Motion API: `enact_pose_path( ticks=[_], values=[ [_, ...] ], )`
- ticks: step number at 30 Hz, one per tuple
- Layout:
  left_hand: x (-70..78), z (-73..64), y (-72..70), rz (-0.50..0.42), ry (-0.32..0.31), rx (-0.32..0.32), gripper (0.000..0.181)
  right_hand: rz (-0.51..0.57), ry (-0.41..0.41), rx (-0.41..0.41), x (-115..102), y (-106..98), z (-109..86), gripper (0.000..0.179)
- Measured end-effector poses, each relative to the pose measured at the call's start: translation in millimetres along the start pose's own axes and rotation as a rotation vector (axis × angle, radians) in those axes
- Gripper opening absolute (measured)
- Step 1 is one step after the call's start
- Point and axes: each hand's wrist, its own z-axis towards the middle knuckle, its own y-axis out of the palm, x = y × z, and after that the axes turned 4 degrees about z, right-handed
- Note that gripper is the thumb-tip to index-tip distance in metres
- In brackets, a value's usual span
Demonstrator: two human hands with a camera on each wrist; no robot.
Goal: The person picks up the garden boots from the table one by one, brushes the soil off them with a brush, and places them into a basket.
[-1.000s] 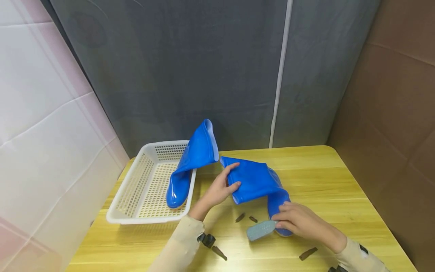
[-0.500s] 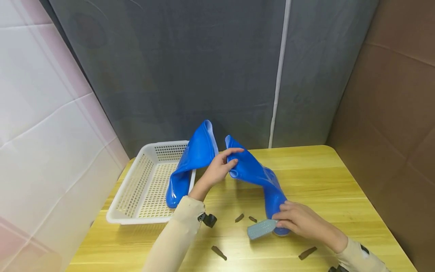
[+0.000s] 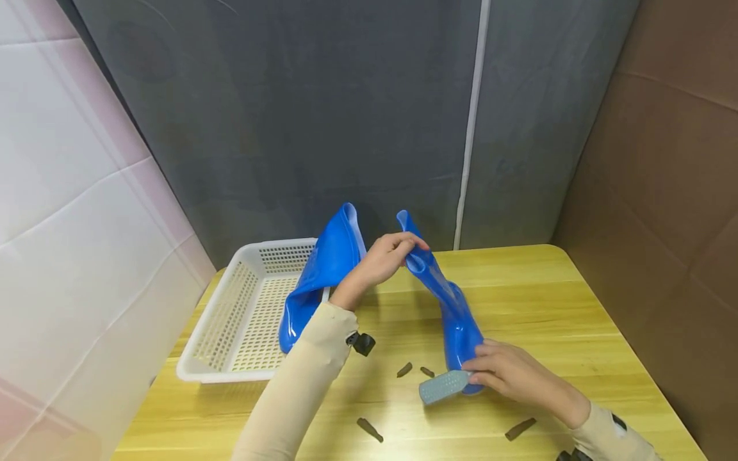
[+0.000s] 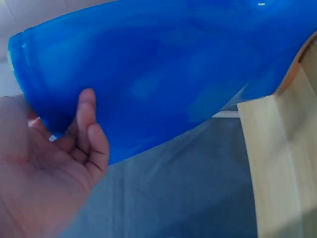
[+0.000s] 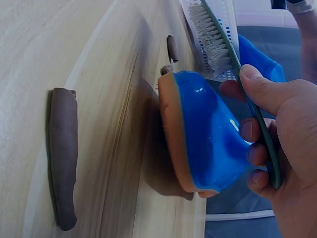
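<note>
A blue rubber boot [image 3: 459, 326] stands on the table with its shaft leaning back to the left. At its top opening my left hand [image 3: 387, 257] pinches the rim between thumb and fingers; the left wrist view shows the shaft [image 4: 153, 74] stretching away from that hand. My right hand [image 3: 516, 374] grips a scrub brush [image 3: 442, 387] by its grey-green handle, close to the boot's foot. White bristles [image 5: 212, 37] show in the right wrist view, pointing away from the palm. The boot's tan sole [image 5: 173, 129] faces the tabletop there.
A second blue boot [image 3: 336, 256] leans over the right side of a white plastic basket [image 3: 230, 376] at left. Several brown stick-like pieces, including one at front left [image 3: 370, 429] and one at front right [image 3: 520, 429], lie on the wooden table [image 3: 553, 307]. A grey curtain hangs behind.
My left hand has moved up and to the right, raising and turning the boot's shaft from lying sideways to a steeper lean. The right hand and brush have stayed nearly still.
</note>
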Motion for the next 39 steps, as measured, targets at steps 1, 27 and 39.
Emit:
enact_pose_path(
  ticks=[1,27,39],
  values=[
    [4.0,0.3,1.5,0.020,-0.007,-0.009,0.039,0.002,-0.002,0.002,0,0,-0.3,0.020],
    [49.0,4.0,97.5,0.515,-0.064,0.405,0.110,0.042,-0.023,0.007,-1,-2,-4.7,0.019],
    [42.4,-5.5,133.2,0.353,-0.188,0.395,0.131,0.030,-0.010,0.009,-1,-2,-9.3,0.022]
  ],
)
